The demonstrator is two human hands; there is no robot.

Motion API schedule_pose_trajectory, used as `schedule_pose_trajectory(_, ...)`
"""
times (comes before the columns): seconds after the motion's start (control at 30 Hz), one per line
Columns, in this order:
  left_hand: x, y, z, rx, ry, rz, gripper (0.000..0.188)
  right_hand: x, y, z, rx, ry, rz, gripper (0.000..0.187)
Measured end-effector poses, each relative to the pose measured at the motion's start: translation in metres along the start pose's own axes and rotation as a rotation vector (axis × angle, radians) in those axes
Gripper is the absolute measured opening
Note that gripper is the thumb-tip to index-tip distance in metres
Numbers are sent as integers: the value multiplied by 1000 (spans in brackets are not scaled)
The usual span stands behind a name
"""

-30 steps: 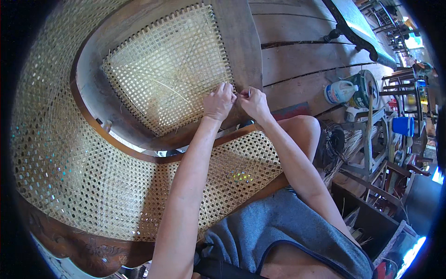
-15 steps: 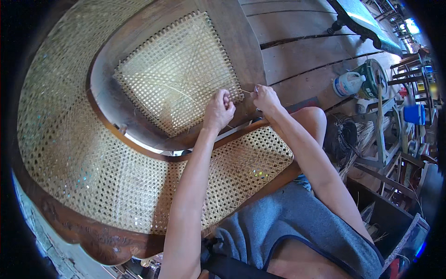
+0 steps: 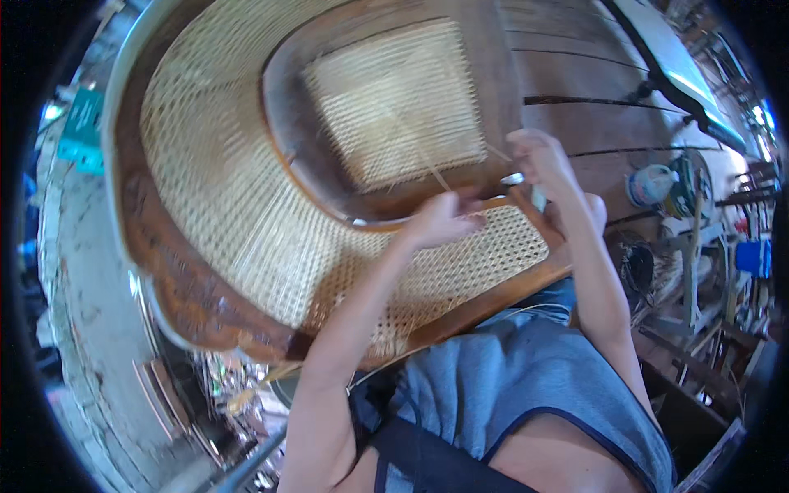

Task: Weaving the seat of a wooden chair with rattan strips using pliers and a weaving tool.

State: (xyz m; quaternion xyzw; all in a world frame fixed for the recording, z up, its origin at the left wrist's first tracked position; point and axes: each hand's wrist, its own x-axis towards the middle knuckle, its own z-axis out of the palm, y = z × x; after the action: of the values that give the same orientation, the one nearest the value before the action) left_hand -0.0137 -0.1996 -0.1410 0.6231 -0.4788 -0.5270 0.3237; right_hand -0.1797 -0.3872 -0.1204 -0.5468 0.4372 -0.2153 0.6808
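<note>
A wooden chair lies before me with its square woven cane seat panel [image 3: 394,90] facing up, set in a dark wooden frame [image 3: 300,123]. A pale cane strand [image 3: 438,176] runs taut from the panel to my left hand [image 3: 444,220], whose curled fingers are smeared by motion. My right hand [image 3: 544,163] is closed to the right of the panel's near corner. Another short strand [image 3: 497,153] stretches from that corner to its fingers. Just below this hand shows a small shiny piece [image 3: 513,178], too blurred to name.
The chair's curved cane backrest [image 3: 238,238] wraps round at left and near my lap. To the right are wooden floorboards [image 3: 575,82], a white jug [image 3: 652,186], a dark green bucket [image 3: 690,185] and a blue bucket [image 3: 753,258]. A green box [image 3: 82,131] sits at far left.
My view has shifted, so the chair appears farther right. Both hands have drawn off the panel: the left toward me, pulling a strand taut, the right up and outward.
</note>
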Motion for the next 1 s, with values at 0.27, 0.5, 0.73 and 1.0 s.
schedule_pose_trajectory(0.27, -35, 77, 109, -561, -228, 298, 66, -159, -18, 31, -228, 176, -553, 30)
schedule_pose_trajectory(0.5, -66, 50, 10, -247, 91, 104, 33, -218, 0, -73, -650, 3, -159, 22)
schedule_pose_trajectory(0.73, -79, 22, -48, -757, 437, -18, 44, -276, 135, -69, -1057, -233, -34, 24)
schedule_pose_trajectory(1.0, -90, -8, -93, -1071, 861, 112, 27, -281, 96, -61, -905, -297, 140, 30)
